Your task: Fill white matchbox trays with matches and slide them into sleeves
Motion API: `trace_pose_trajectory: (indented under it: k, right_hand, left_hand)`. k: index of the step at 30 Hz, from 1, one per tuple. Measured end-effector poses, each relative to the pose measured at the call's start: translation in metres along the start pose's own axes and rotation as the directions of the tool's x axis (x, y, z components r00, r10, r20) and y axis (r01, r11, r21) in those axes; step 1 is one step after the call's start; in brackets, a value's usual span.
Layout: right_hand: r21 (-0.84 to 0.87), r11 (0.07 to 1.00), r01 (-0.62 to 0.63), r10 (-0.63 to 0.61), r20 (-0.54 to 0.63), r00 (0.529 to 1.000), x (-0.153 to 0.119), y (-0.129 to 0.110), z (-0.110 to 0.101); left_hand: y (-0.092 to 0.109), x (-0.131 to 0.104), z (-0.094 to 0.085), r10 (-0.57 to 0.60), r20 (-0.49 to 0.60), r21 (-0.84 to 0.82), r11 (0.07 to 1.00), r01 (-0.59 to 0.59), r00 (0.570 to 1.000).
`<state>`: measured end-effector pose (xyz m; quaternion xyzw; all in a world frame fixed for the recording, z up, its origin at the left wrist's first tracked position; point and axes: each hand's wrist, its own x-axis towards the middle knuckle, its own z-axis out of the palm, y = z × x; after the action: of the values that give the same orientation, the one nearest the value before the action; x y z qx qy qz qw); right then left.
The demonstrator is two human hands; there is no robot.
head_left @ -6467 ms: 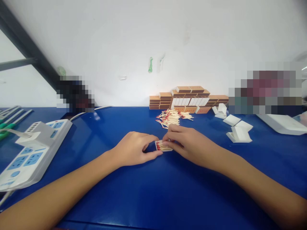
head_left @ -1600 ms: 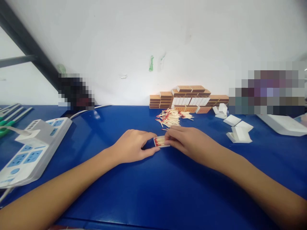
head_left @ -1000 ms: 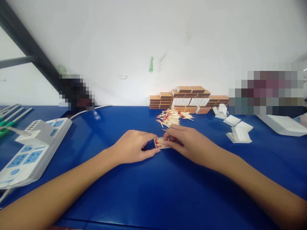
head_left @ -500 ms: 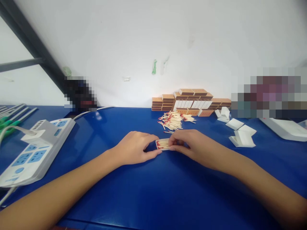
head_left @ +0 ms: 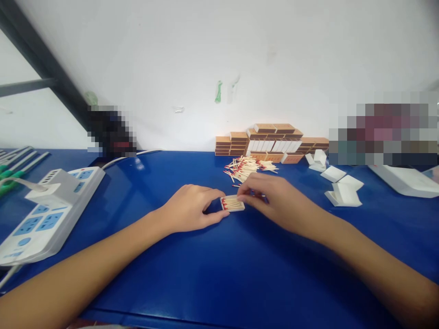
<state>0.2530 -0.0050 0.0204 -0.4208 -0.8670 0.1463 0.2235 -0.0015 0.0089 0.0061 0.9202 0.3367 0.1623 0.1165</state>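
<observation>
A small white matchbox tray (head_left: 237, 210) lies on the blue table with several red-tipped matches (head_left: 232, 203) in it, their heads towards the left. My left hand (head_left: 192, 208) grips the tray's left end between thumb and fingers. At the far right corner of the tray, my right hand (head_left: 276, 196) is closed in a pinch over the matches; whatever its fingertips hold, if anything, is hidden. Just beyond the tray lies a loose pile of matches (head_left: 244, 170), partly behind my right hand.
Stacked matchboxes (head_left: 274, 133) stand against the wall at the back. Several empty white trays (head_left: 345, 189) lie to the right. A white power strip (head_left: 73, 219) with a plugged-in adapter occupies the left, with green-handled tools (head_left: 20, 171) behind it.
My right hand has drawn slightly up and back from the tray, so more of its right end shows. My left hand keeps its hold. The whole view has shifted slightly.
</observation>
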Motion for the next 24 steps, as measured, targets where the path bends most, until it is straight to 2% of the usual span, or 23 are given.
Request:
trace_pose_trajectory:
  k: [3, 5, 7, 10, 15, 18, 21, 24]
  right_hand:
    - [-0.125, 0.991, -0.055, 0.042, -0.103, 0.994, 0.001, 0.015, -0.013]
    - [-0.191, 0.976, -0.101, 0.087, -0.081, 0.993, 0.000, 0.026, -0.020]
    - [-0.195, 0.971, -0.137, 0.145, 0.030, 0.989, 0.000, 0.034, -0.023]
    - [-0.143, 0.972, -0.188, 0.212, 0.174, 0.962, -0.002, 0.043, -0.020]
    - [-0.155, 0.965, -0.210, 0.240, 0.212, 0.947, -0.003, 0.048, -0.015]
    - [-0.145, 0.974, -0.175, 0.199, 0.177, 0.964, -0.003, 0.043, -0.015]
    - [-0.082, 0.990, -0.112, 0.117, 0.061, 0.991, -0.001, 0.025, -0.010]
    - [-0.038, 0.998, -0.042, 0.040, -0.051, 0.998, 0.000, 0.003, 0.004]
  left_hand:
    - [-0.002, 0.000, -0.001, 0.005, -0.102, -0.010, 1.000, -0.006, 0.995]
    - [-0.003, 0.000, -0.002, -0.018, -0.166, -0.013, 1.000, 0.016, 0.986]
    - [-0.003, 0.000, -0.003, -0.035, -0.139, -0.012, 0.999, 0.034, 0.990]
    - [-0.003, 0.001, -0.004, -0.040, -0.036, 0.003, 0.999, 0.040, 0.999]
    - [-0.005, 0.003, -0.005, -0.089, -0.041, 0.013, 0.996, 0.089, 0.995]
    - [-0.006, 0.003, -0.003, -0.057, -0.005, 0.051, 0.997, 0.057, 0.998]
    - [-0.004, 0.002, 0.000, -0.022, -0.018, 0.044, 0.999, 0.023, 1.000]
    - [-0.001, 0.001, 0.001, 0.001, -0.020, 0.019, 1.000, -0.001, 1.000]
